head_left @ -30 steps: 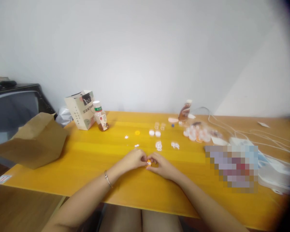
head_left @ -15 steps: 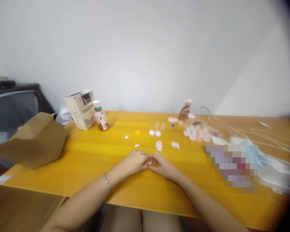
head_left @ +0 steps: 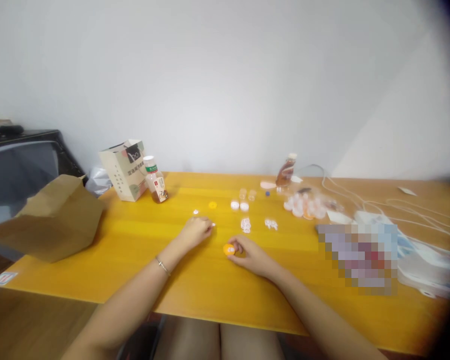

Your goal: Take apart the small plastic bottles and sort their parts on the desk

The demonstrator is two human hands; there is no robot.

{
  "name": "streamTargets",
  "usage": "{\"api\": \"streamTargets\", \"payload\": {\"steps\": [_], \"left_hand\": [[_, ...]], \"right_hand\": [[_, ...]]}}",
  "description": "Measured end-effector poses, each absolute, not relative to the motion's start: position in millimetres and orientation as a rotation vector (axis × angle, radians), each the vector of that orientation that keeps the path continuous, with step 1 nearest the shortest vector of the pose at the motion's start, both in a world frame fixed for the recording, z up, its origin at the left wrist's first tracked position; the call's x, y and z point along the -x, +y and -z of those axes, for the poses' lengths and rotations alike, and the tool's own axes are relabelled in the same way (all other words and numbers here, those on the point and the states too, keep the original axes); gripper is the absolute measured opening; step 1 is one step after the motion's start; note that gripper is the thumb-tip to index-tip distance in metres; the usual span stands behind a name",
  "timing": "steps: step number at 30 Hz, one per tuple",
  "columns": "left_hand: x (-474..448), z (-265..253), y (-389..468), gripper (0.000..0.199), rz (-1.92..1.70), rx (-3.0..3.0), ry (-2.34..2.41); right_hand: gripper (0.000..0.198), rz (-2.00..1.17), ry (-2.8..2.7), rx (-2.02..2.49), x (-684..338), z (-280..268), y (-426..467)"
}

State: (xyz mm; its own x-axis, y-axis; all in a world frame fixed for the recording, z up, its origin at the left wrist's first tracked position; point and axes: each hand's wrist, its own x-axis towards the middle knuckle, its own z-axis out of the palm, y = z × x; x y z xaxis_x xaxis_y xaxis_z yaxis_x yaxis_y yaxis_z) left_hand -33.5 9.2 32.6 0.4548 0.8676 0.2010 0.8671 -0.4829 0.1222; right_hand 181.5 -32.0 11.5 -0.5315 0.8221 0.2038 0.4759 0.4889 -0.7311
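Brown paper bag (head_left: 48,220): lies flat, far to the left of the left hand, hanging over the table's left edge.
Printed bag (head_left: 123,168): stands upright, up and left of the left hand, near the wall.
Small bottle (head_left: 155,180): upright, touching or just beside the printed bag, beyond the left hand.
Left hand (head_left: 195,231): rests on the table (head_left: 142,250), fingers curled loosely; its fingertips reach a small white piece (head_left: 212,225). Whether they pinch it, I cannot tell.
Yellow cap (head_left: 212,205): on the table, beyond the left hand.
Orange cap (head_left: 229,249): on the table between the two hands, at the right hand's fingertips.
Right hand (head_left: 252,255): lies on the table, thumb and forefinger closed on the orange cap's edge.
White caps (head_left: 240,205): a pair, beyond both hands.
Brown bottle (head_left: 285,173): up and right of the right hand.
Heap of small cups (head_left: 307,207): right of the right hand, well apart.
White cables (head_left: 397,207): far right.
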Motion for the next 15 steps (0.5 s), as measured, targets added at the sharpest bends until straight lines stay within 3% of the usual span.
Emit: {"api": "streamTargets", "payload": {"steps": [10,15], "left_hand": [[29.0,-30.1,8.1,0.019,-0.399,-2.707,1.516],[18.6,-33.9,-8.2,0.017,-0.610,-2.640,1.160]], "right_hand": [[0.022,-0.819,-2.178,1.071,-181.9,-8.5,-30.4],[0.026,-0.794,-2.152,1.097,-181.6,-8.3,-29.4]]}}
